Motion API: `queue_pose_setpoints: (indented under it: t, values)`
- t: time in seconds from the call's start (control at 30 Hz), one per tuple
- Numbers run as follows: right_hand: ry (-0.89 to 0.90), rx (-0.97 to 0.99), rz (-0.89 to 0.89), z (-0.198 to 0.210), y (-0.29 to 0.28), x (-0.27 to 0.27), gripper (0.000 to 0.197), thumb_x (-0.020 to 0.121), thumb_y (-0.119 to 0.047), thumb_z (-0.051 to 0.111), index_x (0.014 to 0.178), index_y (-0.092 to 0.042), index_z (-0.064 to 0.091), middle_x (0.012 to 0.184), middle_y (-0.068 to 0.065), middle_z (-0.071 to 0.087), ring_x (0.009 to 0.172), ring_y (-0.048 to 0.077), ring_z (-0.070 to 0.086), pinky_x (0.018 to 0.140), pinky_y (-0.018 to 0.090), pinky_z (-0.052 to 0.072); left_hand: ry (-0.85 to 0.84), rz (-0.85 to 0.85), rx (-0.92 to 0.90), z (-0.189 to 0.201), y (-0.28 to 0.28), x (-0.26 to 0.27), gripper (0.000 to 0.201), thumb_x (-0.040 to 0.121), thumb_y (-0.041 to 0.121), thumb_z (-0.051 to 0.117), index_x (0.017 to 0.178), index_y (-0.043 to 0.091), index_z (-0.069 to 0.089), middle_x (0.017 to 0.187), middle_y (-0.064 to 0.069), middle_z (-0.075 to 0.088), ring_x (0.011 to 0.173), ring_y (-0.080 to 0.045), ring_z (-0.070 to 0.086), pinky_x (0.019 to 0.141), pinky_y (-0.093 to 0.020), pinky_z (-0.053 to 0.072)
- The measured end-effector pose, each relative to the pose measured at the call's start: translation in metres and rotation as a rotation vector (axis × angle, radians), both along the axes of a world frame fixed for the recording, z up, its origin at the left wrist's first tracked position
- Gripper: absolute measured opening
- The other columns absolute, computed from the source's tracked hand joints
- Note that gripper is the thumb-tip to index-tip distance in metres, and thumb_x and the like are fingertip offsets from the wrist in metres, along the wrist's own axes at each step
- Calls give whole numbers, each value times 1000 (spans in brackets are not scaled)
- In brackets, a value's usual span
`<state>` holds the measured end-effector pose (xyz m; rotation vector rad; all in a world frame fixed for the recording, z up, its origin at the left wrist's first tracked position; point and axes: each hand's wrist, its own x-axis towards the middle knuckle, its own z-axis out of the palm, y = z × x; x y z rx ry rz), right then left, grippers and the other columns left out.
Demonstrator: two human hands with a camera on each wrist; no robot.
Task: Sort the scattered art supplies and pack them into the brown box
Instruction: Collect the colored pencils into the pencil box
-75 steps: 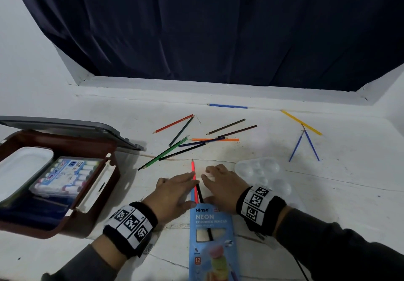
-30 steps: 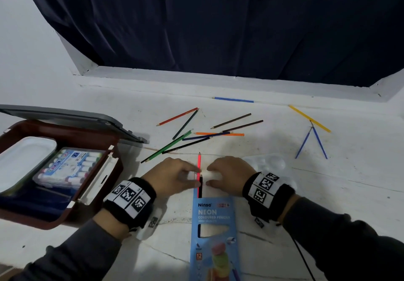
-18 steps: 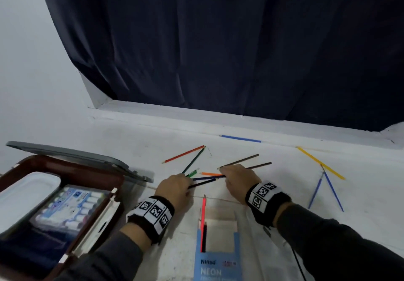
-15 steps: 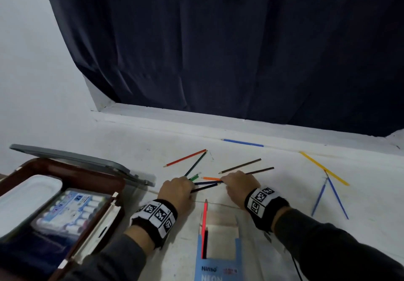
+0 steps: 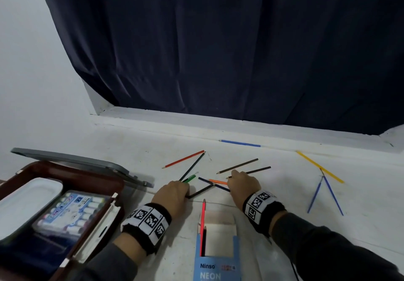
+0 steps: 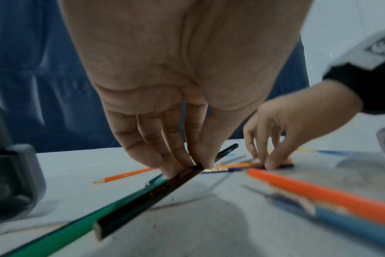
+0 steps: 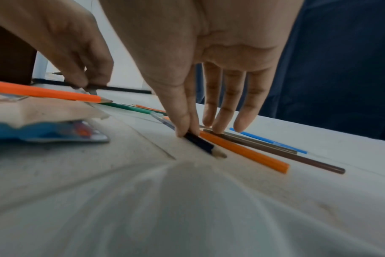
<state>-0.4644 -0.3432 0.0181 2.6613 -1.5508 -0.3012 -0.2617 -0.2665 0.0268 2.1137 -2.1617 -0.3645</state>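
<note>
The open brown box (image 5: 65, 172) stands at the left with a marker set (image 5: 74, 213) and a white palette (image 5: 26, 195) inside. A blue pencil carton (image 5: 216, 265) lies near me, a red pencil (image 5: 203, 219) sticking out of it. Just beyond it, my left hand (image 6: 198, 165) pinches a black pencil (image 6: 143, 201) on the table, beside a green pencil (image 6: 88, 220). My right hand (image 7: 187, 133) pinches a dark blue pencil (image 7: 203, 144) between thumb and forefinger. Its other fingers reach straight down to the brown pencil (image 7: 275, 153). An orange pencil (image 7: 248, 154) lies between them.
More pencils are scattered beyond my hands: a red-orange one (image 5: 183, 159), a blue one (image 5: 240, 143) by the back ledge, a yellow one (image 5: 319, 167). Two thin blue sticks (image 5: 328, 193) lie at the right. The box's grey lid (image 5: 76, 162) stands open. A dark curtain hangs behind.
Both hands left the carton's mouth and moved forward to the pencil cluster. The left took hold of the black pencil, the right the dark blue one. The head view tilted up.
</note>
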Motion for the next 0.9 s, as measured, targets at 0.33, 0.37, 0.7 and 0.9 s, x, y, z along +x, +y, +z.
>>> queue_pose_setpoints:
  t: [0.33,0.37,0.7,0.9]
  values:
    - [-575,37,-229,18,23,-37,13,85,-21,56,75,-23,47,83,1,62,80,25,59,66,30,44,877,30,-207,34,32,4,30,92,6,66,110,29,60,79,1,69,67,-12,63,72,-33,53]
    - [-736,6,-257,20,27,-42,17,81,-18,61,70,-25,49,76,-1,63,73,22,59,63,30,47,941,37,-198,36,34,1,33,90,4,69,113,28,61,79,-1,69,67,-16,62,75,-38,53]
    - [-1476,-31,-360,31,95,-68,4,91,-26,68,87,-25,67,91,-7,65,81,12,65,71,46,58,933,70,-2,16,40,-36,39,84,4,75,106,29,53,89,-11,70,65,-23,68,63,-29,57]
    - [-1530,-1,-330,37,122,-64,8,94,-24,64,88,-20,67,79,-7,68,82,13,65,72,45,58,810,-48,49,1,39,-40,49,82,6,77,109,34,48,83,-8,65,67,-31,72,66,-50,61]
